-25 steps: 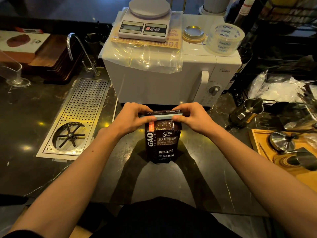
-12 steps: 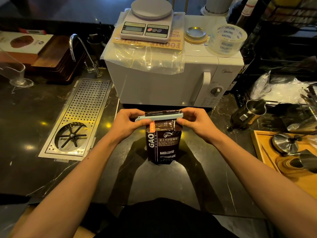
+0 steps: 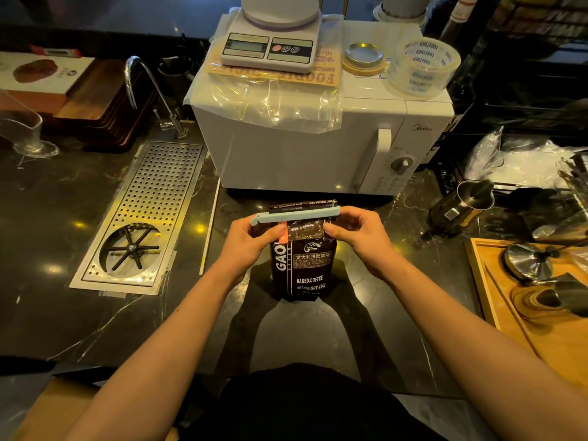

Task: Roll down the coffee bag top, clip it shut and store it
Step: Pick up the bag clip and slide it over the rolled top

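- The bag (image 3: 299, 268) stands up on the dark desk (image 3: 63, 313), just in front of the microwave (image 3: 305, 154).
- A pale blue clip (image 3: 296, 215) lies across the bag's folded top.
- The left hand (image 3: 251, 243) pinches the clip's left end and the bag.
- The right hand (image 3: 359, 237) pinches the bag's right side, under the clip.
- A scale (image 3: 273, 43) and a tape roll (image 3: 420, 66) sit on the microwave.

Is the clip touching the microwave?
Apart. The head view shows the clip across the bag top, with a strip of dark counter between it and the microwave base.
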Demonstrator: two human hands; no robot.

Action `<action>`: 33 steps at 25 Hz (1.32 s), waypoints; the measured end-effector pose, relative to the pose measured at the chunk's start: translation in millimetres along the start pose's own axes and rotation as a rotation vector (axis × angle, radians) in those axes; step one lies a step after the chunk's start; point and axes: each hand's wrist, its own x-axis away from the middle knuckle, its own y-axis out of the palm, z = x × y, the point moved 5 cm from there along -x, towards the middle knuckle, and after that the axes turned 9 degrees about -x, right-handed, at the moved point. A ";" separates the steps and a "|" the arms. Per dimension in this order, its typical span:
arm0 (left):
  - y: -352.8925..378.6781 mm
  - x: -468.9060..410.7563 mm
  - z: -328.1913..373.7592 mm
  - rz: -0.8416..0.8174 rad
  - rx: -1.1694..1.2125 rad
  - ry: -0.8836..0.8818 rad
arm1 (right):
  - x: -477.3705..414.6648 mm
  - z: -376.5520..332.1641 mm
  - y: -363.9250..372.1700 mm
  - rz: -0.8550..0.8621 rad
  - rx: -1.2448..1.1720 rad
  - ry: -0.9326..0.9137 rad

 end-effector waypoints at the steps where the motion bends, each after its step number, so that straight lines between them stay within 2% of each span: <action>1: -1.1 -0.6 0.6 0.012 -0.025 0.012 | -0.4 0.5 0.5 0.030 0.005 -0.001; 6: -5.6 -5.3 5.4 -0.017 -0.058 0.024 | -0.9 3.0 5.5 0.103 -0.061 0.029; 9: 4.5 -1.3 5.1 -0.002 0.057 -0.078 | -1.6 6.3 6.8 0.085 -0.088 0.024; 12: 19.1 4.5 -8.7 -0.108 0.099 -0.171 | -1.0 10.5 8.8 0.032 -0.090 0.045; 15: 22.2 7.6 -25.6 -0.180 -0.032 -0.195 | 9.2 25.9 13.1 -0.088 -0.035 0.142; 17: 22.3 8.1 -30.4 -0.195 -0.098 -0.199 | 15.9 39.8 12.9 -0.105 0.001 0.181; 24: 21.8 9.3 -24.9 -0.122 -0.101 -0.189 | 18.1 41.8 10.9 -0.034 0.009 0.179; 28: 22.2 12.3 -22.5 -0.063 -0.016 -0.211 | 22.2 29.7 11.0 0.000 -0.002 0.139; 33: 11.7 10.6 -3.5 -0.045 0.022 -0.097 | 26.2 4.7 9.2 0.135 0.052 0.012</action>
